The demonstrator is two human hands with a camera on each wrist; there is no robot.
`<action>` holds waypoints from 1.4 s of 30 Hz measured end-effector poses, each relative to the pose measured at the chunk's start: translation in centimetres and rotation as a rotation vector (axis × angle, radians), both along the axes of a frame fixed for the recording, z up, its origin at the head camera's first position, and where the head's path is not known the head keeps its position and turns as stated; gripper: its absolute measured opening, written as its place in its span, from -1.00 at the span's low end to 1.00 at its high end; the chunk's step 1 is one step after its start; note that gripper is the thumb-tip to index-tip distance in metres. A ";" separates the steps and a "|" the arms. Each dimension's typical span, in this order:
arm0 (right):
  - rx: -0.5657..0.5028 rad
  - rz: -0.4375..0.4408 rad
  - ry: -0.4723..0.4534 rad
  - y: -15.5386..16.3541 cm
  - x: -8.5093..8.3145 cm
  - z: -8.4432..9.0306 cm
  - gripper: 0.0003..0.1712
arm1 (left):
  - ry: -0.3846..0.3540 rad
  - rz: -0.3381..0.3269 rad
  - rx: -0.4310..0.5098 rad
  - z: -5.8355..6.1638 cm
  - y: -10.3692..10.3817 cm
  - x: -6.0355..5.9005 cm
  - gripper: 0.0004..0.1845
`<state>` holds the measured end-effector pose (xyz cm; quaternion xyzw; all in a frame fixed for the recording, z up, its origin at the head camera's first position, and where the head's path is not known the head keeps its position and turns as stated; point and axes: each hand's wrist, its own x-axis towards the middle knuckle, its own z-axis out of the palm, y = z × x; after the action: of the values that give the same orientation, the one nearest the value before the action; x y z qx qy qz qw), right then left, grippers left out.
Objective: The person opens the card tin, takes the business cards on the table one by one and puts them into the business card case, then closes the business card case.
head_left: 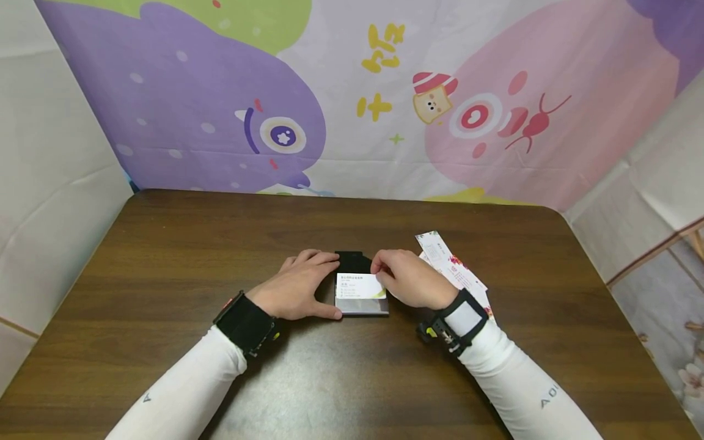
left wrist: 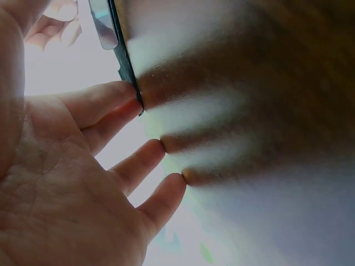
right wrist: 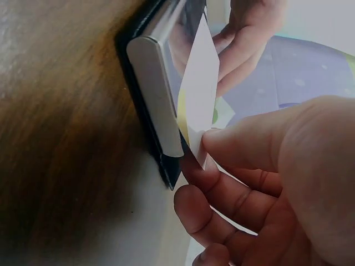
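Under the right hand (head_left: 409,278), half-hidden card stack (head_left: 456,272).

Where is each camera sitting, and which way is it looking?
Head: up on the person's head, looking forward and down at the table; both sleeves, left hand and right hand show.
Left wrist: under the left hand, looking along the fingers to the card holder.
Right wrist: beside the right hand, looking at the white card it pinches.
All three views share the card holder.
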<state>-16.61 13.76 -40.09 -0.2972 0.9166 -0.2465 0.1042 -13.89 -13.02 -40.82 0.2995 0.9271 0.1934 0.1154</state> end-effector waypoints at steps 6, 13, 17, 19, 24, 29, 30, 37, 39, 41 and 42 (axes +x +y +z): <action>0.008 0.020 0.014 0.0 0.2 -0.3 -0.90 | 0.001 -0.005 -0.001 0.0 0.0 0.0 0.05; 0.024 0.026 0.028 0.0 0.5 -0.7 -0.92 | 0.009 -0.008 0.004 0.1 0.0 0.0 0.04; 0.029 0.026 0.024 0.0 0.8 -0.7 -0.94 | 0.009 -0.009 0.005 0.1 0.0 0.0 0.04; 0.030 0.027 0.022 0.0 0.9 -0.7 -0.94 | 0.007 -0.009 0.005 0.0 0.0 0.0 0.04; 0.026 0.042 0.030 0.0 1.0 -0.7 -0.93 | 0.010 -0.007 0.002 0.0 0.0 0.0 0.03; 0.032 0.051 0.041 0.0 1.1 -0.7 -0.93 | 0.011 -0.005 0.000 0.0 0.0 0.0 0.04; 0.034 0.051 0.042 0.0 1.1 -0.7 -0.93 | 0.012 -0.005 0.000 0.1 0.0 0.0 0.04; 0.031 0.064 0.055 0.2 1.2 -0.5 -0.92 | 0.016 -0.010 0.003 0.0 0.0 0.0 0.04; 0.028 0.059 0.054 0.3 1.3 -0.3 -0.91 | 0.015 -0.010 0.004 -0.1 -0.1 -0.1 0.04; 0.024 0.051 0.055 0.5 1.4 -0.2 -0.91 | 0.018 -0.011 0.005 -0.2 -0.1 -0.1 0.04; 0.022 0.047 0.060 0.6 1.4 -0.1 -0.90 | 0.017 -0.010 0.005 -0.2 -0.1 -0.1 0.04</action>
<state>-15.22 14.37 -40.15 -0.3249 0.9146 -0.2250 0.0857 -13.99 -13.09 -41.00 0.3059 0.9261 0.1926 0.1077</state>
